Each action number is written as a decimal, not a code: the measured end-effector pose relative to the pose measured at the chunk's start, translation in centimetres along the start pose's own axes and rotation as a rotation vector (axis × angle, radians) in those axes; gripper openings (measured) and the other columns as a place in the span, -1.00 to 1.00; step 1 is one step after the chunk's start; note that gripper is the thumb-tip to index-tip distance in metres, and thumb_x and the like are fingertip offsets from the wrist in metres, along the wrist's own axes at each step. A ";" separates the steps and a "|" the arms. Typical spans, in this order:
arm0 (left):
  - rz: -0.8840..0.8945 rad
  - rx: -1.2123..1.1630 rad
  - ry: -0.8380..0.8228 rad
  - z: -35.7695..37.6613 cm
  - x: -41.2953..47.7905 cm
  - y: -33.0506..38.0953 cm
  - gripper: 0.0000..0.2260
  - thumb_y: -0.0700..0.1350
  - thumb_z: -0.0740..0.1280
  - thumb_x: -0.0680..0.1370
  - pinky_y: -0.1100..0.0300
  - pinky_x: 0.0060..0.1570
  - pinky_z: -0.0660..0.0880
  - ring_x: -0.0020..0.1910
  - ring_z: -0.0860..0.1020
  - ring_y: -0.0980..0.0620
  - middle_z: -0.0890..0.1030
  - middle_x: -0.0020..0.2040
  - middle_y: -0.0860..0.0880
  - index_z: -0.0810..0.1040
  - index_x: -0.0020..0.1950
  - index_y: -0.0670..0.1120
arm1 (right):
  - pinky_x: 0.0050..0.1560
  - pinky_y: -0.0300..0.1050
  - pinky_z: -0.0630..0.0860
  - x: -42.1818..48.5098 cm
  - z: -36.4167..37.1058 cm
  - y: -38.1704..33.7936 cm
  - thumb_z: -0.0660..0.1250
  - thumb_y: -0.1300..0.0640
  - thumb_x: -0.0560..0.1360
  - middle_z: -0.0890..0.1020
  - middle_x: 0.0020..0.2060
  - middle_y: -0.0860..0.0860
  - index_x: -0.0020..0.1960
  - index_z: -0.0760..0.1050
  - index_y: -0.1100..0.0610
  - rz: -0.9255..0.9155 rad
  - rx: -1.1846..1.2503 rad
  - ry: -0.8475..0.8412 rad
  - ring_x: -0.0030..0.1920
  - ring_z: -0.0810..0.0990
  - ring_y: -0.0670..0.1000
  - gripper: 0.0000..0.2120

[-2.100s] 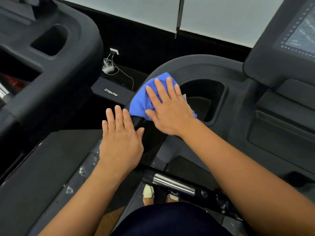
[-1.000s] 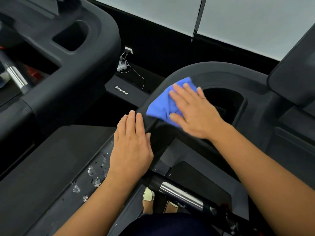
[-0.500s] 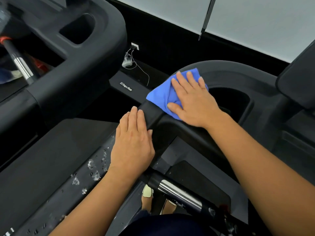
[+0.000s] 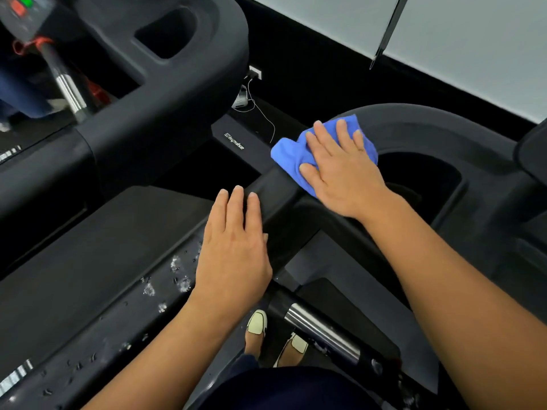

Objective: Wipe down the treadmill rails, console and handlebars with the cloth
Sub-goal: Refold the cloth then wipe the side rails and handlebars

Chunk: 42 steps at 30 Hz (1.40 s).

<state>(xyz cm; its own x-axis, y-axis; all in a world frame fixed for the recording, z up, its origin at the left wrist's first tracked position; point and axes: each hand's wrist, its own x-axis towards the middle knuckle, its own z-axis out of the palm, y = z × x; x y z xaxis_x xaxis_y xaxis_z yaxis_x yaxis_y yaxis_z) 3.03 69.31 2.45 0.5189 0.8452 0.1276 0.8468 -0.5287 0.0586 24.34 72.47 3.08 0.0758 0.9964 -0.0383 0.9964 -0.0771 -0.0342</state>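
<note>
- The right hand (image 4: 340,170) hides much of the cloth (image 4: 291,156); the console (image 4: 429,125) is cut off at the right edge.
- It lies flat, fingers straight, pressing the cloth onto the console's curved rim.
- The left hand (image 4: 233,247) rests flat and empty on matte black plastic.
- The cloth is blue, soft and crumpled; droplets (image 4: 165,279) bead on the rail.

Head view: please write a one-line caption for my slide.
Right hand presses a blue cloth on the treadmill console rim; left hand rests flat on the handlebar beside it.
</note>
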 end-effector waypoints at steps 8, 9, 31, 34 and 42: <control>-0.056 -0.047 -0.003 0.1 -0.7 -0.4 -0.47 -0.08 0.28 0.49 -0.14 0.21 0.39 0.34 0.35 -0.29 0.37 0.39 -0.28 0.33 0.42 -0.25 | 0.43 0.21 0.04 -1.9 0.5 -0.4 -0.13 -0.14 0.51 0.20 0.51 -0.01 0.51 0.16 0.08 -0.301 0.011 0.017 0.51 0.09 0.13 -0.37; -0.056 -0.055 -0.001 0.2 -0.8 -0.4 -0.48 -0.08 0.28 0.50 -0.15 0.22 0.39 0.34 0.35 -0.28 0.37 0.39 -0.28 0.33 0.42 -0.25 | 0.42 0.25 0.04 -1.6 0.4 0.0 -0.13 -0.16 0.51 0.19 0.51 0.00 0.52 0.16 0.09 -0.240 0.002 0.030 0.51 0.08 0.14 -0.36; -0.074 -0.192 0.025 0.4 -0.8 -0.7 -0.43 -0.17 0.44 0.42 -0.09 0.26 0.38 0.29 0.40 -0.26 0.42 0.33 -0.30 0.35 0.35 -0.35 | 0.20 0.05 0.31 1.3 0.7 -4.2 0.07 -0.10 0.55 0.61 -0.10 -0.02 -0.07 0.54 0.13 -0.473 0.086 0.202 -0.03 0.52 0.08 -0.63; -0.080 -0.153 -0.003 -0.1 -1.1 -1.2 -0.40 -0.12 0.44 0.42 -0.09 0.29 0.35 0.31 0.38 -0.27 0.40 0.34 -0.30 0.34 0.36 -0.34 | 0.13 0.01 0.32 1.7 0.7 -2.4 0.06 -0.13 0.54 0.61 -0.10 -0.02 -0.03 0.55 0.13 -0.436 0.099 0.260 -0.02 0.51 0.08 -0.60; -0.138 -0.106 -0.025 -0.4 -2.2 -2.0 -0.38 -0.04 0.44 0.40 -0.11 0.28 0.36 0.32 0.38 -0.28 0.42 0.34 -0.28 0.36 0.36 -0.32 | -0.26 -0.01 0.27 2.8 1.0 -7.5 -0.01 -0.13 0.48 0.46 -0.44 0.01 -0.34 0.29 0.10 -0.430 0.018 0.243 -0.37 0.35 0.07 -0.63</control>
<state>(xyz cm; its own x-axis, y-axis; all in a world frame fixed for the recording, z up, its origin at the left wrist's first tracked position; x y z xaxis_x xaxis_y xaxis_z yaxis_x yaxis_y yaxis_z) 0.16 68.54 2.41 0.4025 0.9113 0.0864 0.8938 -0.4116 0.1782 17.01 75.77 2.19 -0.3339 0.9172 0.2173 0.9386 0.3448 -0.0128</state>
